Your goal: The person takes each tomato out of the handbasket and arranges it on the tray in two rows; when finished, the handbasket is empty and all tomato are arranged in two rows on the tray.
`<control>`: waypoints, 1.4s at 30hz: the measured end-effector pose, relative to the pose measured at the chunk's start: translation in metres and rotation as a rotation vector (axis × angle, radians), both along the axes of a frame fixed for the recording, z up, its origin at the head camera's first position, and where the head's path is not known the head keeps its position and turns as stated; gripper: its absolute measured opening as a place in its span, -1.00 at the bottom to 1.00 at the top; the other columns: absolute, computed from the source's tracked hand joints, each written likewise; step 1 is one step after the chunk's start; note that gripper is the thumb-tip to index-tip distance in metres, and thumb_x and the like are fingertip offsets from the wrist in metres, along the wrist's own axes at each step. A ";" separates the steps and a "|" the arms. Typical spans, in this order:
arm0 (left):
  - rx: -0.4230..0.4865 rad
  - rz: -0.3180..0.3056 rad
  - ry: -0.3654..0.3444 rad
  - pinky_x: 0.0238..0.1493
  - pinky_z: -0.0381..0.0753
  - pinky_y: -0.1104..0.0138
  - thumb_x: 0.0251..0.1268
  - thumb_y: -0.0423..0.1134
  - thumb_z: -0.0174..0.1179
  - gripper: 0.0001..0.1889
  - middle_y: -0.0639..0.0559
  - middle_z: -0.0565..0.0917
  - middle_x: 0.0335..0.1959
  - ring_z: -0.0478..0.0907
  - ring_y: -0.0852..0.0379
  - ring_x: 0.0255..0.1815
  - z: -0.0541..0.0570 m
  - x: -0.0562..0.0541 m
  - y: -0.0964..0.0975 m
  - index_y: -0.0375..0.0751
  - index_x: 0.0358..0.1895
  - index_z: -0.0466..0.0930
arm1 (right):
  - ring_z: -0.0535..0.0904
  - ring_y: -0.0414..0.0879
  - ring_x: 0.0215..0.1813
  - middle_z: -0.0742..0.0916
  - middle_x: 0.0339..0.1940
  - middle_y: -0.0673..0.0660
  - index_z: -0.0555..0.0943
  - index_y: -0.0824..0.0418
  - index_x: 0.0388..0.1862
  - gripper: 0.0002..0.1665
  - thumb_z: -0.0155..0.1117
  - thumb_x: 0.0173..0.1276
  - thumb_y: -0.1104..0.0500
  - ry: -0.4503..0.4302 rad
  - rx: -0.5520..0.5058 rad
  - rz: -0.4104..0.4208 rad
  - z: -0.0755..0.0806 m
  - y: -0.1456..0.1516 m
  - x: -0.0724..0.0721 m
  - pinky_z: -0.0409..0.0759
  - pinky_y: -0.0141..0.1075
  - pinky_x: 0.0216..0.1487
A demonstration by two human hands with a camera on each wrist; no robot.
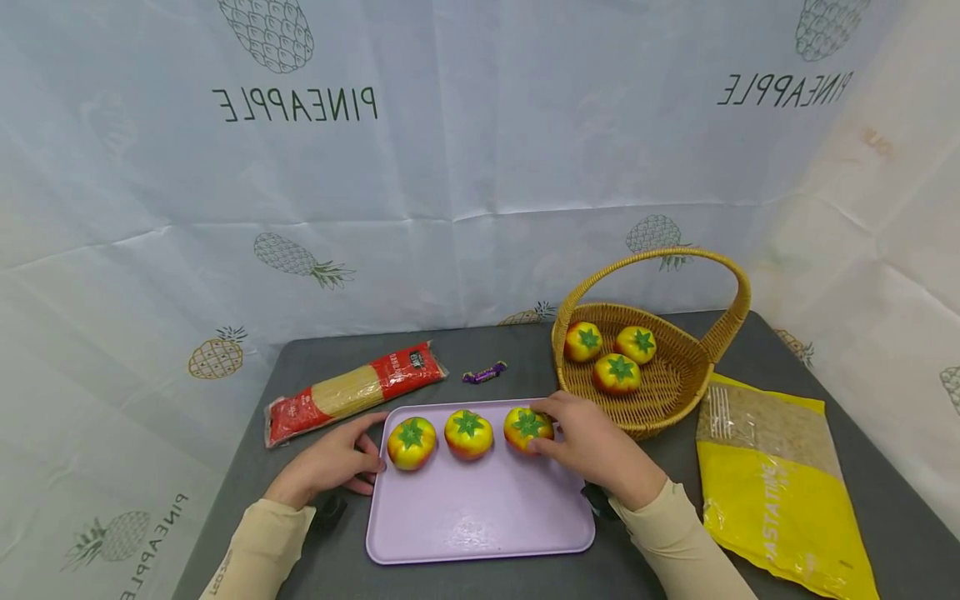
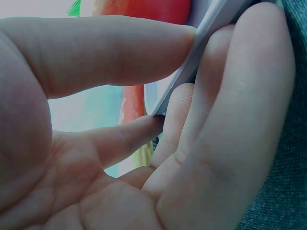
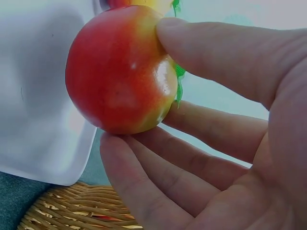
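Grasped a glossy red-and-yellow round fruit with a green star-shaped leaf cap [image 1: 521,430] in the right hand [image 1: 596,442], with thumb and fingertips on opposite sides. Pinched the left rim of a pale purple rectangular tray [image 1: 472,529] with the left hand [image 1: 330,458], well apart from the held fruit. Had that fruit at the tray's far right corner, just left of the right hand's palm and much nearer to it than to the other of the two hands. Could not tell between resting on the tray and hanging just above it. Saw no long axis in so round a shape, only in the row along the tray's length: held fruit at the right end, then a matching middle fruit [image 1: 468,435] and a matching left fruit [image 1: 411,443]. Found a golden-brown woven basket [image 1: 675,387] with three like fruits [image 1: 617,374] inside, beyond and to the right of the tray on the dark grey tabletop [image 1: 525,350].
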State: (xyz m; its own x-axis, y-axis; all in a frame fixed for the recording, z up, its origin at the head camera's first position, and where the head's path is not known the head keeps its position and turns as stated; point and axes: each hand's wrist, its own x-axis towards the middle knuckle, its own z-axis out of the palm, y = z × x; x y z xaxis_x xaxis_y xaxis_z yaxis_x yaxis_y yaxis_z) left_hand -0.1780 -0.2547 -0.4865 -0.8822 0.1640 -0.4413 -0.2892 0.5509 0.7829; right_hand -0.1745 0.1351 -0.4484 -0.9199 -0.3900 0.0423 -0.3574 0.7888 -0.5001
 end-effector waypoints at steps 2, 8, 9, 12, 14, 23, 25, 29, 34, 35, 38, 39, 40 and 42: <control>-0.004 -0.001 0.001 -0.30 0.89 0.11 0.29 -0.37 0.41 -0.12 -0.18 0.58 -0.17 0.68 -0.05 -0.35 0.000 0.000 0.000 -0.13 0.68 0.26 | 0.69 -0.09 0.01 0.80 0.09 0.12 0.72 0.25 0.30 -0.39 0.64 0.32 0.09 0.005 0.010 -0.002 -0.001 -0.001 0.000 0.78 -0.15 0.12; -0.009 -0.004 0.001 -0.29 0.89 0.11 0.29 -0.36 0.41 -0.12 -0.18 0.58 -0.17 0.69 -0.05 -0.35 -0.001 0.000 0.000 -0.13 0.68 0.25 | 0.71 -0.06 0.09 0.79 0.14 0.14 0.73 0.25 0.27 -0.42 0.64 0.31 0.11 0.006 0.010 -0.008 -0.005 -0.001 0.000 0.79 -0.06 0.22; -0.007 -0.005 0.001 -0.29 0.89 0.11 0.29 -0.36 0.41 -0.12 -0.18 0.58 -0.17 0.69 -0.05 -0.36 -0.001 0.000 0.000 -0.13 0.68 0.25 | 0.71 -0.06 0.09 0.79 0.14 0.14 0.73 0.24 0.27 -0.42 0.64 0.31 0.11 0.002 0.010 -0.012 -0.005 -0.002 0.000 0.78 -0.05 0.23; -0.004 -0.008 0.002 -0.29 0.89 0.11 0.29 -0.36 0.41 -0.12 -0.18 0.58 -0.17 0.69 -0.05 -0.36 0.000 0.000 0.000 -0.13 0.68 0.25 | 0.70 -0.07 0.08 0.79 0.14 0.13 0.73 0.24 0.27 -0.42 0.64 0.31 0.11 -0.006 0.014 -0.025 -0.007 -0.002 0.000 0.78 -0.05 0.23; -0.002 -0.008 0.001 -0.29 0.89 0.12 0.29 -0.36 0.41 -0.12 -0.18 0.57 -0.17 0.69 -0.05 -0.36 0.000 0.000 -0.001 -0.13 0.68 0.25 | 0.70 -0.07 0.08 0.79 0.14 0.13 0.72 0.23 0.28 -0.42 0.63 0.32 0.10 -0.012 0.015 -0.031 -0.008 -0.003 0.000 0.78 -0.05 0.24; 0.004 -0.012 0.000 -0.28 0.89 0.12 0.29 -0.37 0.40 -0.12 -0.19 0.57 -0.16 0.68 -0.04 -0.34 0.002 0.001 0.000 -0.15 0.68 0.24 | 0.70 -0.06 0.09 0.78 0.15 0.13 0.71 0.23 0.31 -0.41 0.61 0.34 0.11 -0.028 0.017 -0.048 -0.007 -0.004 0.001 0.78 -0.04 0.26; 0.005 -0.013 0.002 -0.28 0.89 0.12 0.29 -0.37 0.40 -0.12 -0.19 0.58 -0.16 0.69 -0.04 -0.34 0.002 0.001 0.000 -0.16 0.68 0.24 | 0.71 -0.05 0.10 0.78 0.16 0.14 0.71 0.24 0.31 -0.41 0.61 0.35 0.10 -0.029 0.018 -0.047 -0.007 -0.004 0.001 0.78 -0.03 0.27; 0.012 -0.016 0.005 -0.28 0.89 0.12 0.29 -0.38 0.39 -0.12 -0.19 0.58 -0.16 0.69 -0.03 -0.35 0.003 0.001 0.001 -0.17 0.68 0.24 | 0.71 -0.03 0.13 0.78 0.18 0.15 0.70 0.26 0.32 -0.39 0.61 0.35 0.07 -0.028 0.021 -0.042 -0.007 -0.003 0.001 0.76 -0.02 0.28; 0.010 -0.015 0.000 -0.28 0.89 0.12 0.30 -0.38 0.39 -0.13 -0.19 0.58 -0.16 0.69 -0.04 -0.35 0.004 0.002 0.001 -0.17 0.68 0.24 | 0.71 0.00 0.15 0.78 0.18 0.15 0.70 0.28 0.33 -0.34 0.63 0.33 0.03 -0.038 0.026 -0.033 -0.004 0.000 0.001 0.75 0.00 0.30; 0.008 -0.015 -0.002 -0.27 0.89 0.12 0.30 -0.38 0.39 -0.13 -0.19 0.58 -0.16 0.69 -0.04 -0.35 0.004 0.002 0.001 -0.17 0.68 0.24 | 0.71 0.01 0.15 0.78 0.17 0.16 0.69 0.29 0.33 -0.34 0.63 0.33 0.03 -0.042 0.023 -0.027 -0.002 0.001 0.001 0.75 0.00 0.30; 0.005 -0.013 -0.002 -0.28 0.89 0.12 0.30 -0.38 0.40 -0.13 -0.19 0.58 -0.16 0.69 -0.04 -0.35 0.003 0.002 0.001 -0.16 0.68 0.24 | 0.71 0.05 0.13 0.78 0.17 0.17 0.69 0.28 0.34 -0.33 0.62 0.34 0.02 -0.047 0.010 -0.011 0.007 0.007 0.002 0.76 0.02 0.27; 0.006 -0.012 -0.001 -0.28 0.89 0.11 0.30 -0.39 0.40 -0.13 -0.19 0.57 -0.16 0.69 -0.04 -0.35 0.003 0.002 0.001 -0.16 0.68 0.24 | 0.71 0.06 0.12 0.79 0.18 0.18 0.68 0.28 0.35 -0.34 0.61 0.35 0.02 -0.041 0.001 -0.003 0.010 0.010 0.003 0.76 0.03 0.25; 0.007 -0.012 0.001 -0.28 0.89 0.11 0.30 -0.39 0.40 -0.13 -0.19 0.57 -0.17 0.68 -0.04 -0.35 0.003 0.001 0.001 -0.16 0.68 0.25 | 0.72 0.08 0.15 0.79 0.19 0.18 0.68 0.27 0.35 -0.35 0.59 0.37 0.02 -0.031 -0.008 0.003 0.014 0.014 0.003 0.76 0.05 0.26; 0.013 -0.013 0.003 -0.28 0.89 0.11 0.30 -0.39 0.40 -0.13 -0.19 0.57 -0.17 0.69 -0.04 -0.35 0.001 0.001 0.002 -0.16 0.68 0.25 | 0.73 0.10 0.17 0.79 0.22 0.18 0.69 0.23 0.36 -0.37 0.57 0.39 0.01 0.002 -0.026 0.000 0.022 0.024 0.004 0.77 0.09 0.26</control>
